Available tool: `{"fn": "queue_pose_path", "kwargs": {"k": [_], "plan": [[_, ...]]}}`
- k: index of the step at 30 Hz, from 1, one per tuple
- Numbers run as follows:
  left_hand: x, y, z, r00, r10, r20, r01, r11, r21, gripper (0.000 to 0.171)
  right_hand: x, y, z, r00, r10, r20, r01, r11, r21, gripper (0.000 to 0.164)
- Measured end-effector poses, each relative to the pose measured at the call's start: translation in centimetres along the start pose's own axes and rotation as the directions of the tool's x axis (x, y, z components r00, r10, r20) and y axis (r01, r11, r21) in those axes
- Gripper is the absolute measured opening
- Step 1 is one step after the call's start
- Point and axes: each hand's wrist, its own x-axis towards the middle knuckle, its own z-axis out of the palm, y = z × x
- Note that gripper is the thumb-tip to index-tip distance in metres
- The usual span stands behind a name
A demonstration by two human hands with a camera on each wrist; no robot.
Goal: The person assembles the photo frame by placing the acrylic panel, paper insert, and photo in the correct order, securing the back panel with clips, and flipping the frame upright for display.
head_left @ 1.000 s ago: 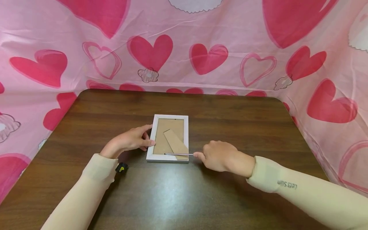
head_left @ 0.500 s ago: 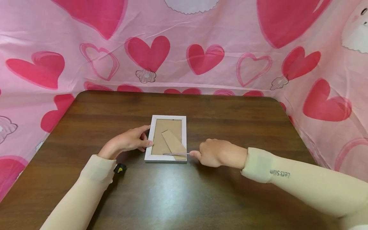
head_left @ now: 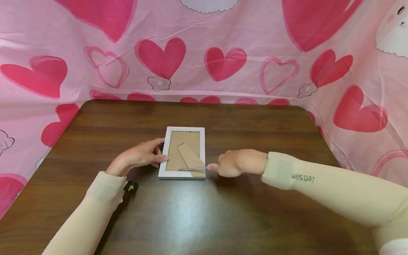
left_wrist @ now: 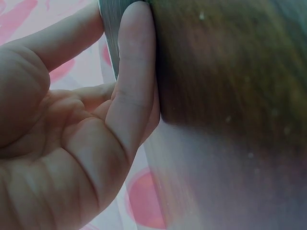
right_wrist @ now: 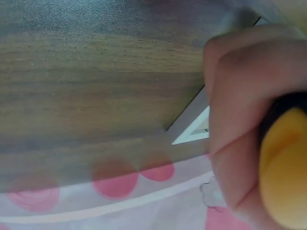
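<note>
A white picture frame lies face down on the table, its brown backboard and slanted stand flap uppermost. My left hand grips its left edge, thumb on the white border and fingers along the side. In the left wrist view, fingers lie against the frame's side. My right hand is wrapped around a screwdriver, whose yellow and black handle shows in the right wrist view. Its thin metal shaft reaches left across the flap's lower part, with the tip at the backboard's lower edge.
A small black and yellow thing sits beside the left sleeve cuff. The dark wooden table has rounded far corners. Pink cloth with hearts hangs behind and at both sides.
My right hand and forearm have swung slightly away from me, so the screwdriver shaft has gone from nearly level to slightly slanted. The left hand keeps its grip. The head view has shifted slightly.
</note>
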Motion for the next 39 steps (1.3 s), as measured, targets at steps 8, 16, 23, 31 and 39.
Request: {"fn": "queue_pose_path", "kwargs": {"k": [8,16,23,31,39], "plan": [[0.0,0.0,0.0,1.000,-0.010,-0.006,0.010,1.000,0.011,0.081,-0.3,0.6,-1.3,0.981,0.010,0.193,-0.033,0.993,0.117,0.068],[0.0,-0.2,-0.2,1.000,-0.002,-0.005,0.002,1.000,0.010,0.081,0.0,0.6,-1.3,0.987,0.007,0.163,-0.026,0.993,0.113,0.067],[0.1,-0.3,-0.1,1.000,0.000,-0.008,0.000,1.000,0.023,0.082,1.3,1.9,0.2,0.980,-0.165,-0.108,0.165,0.986,-0.008,0.061],[0.1,-0.3,0.1,1.000,-0.010,-0.008,0.010,1.000,-0.012,0.083,0.9,4.9,1.0,0.874,-0.255,-0.413,0.273,0.962,-0.017,0.069],[-0.2,-0.1,0.0,0.999,-0.029,-0.015,0.029,1.000,0.000,0.083,1.2,7.9,1.2,0.762,-0.229,-0.605,0.181,0.973,-0.140,0.063]]}}
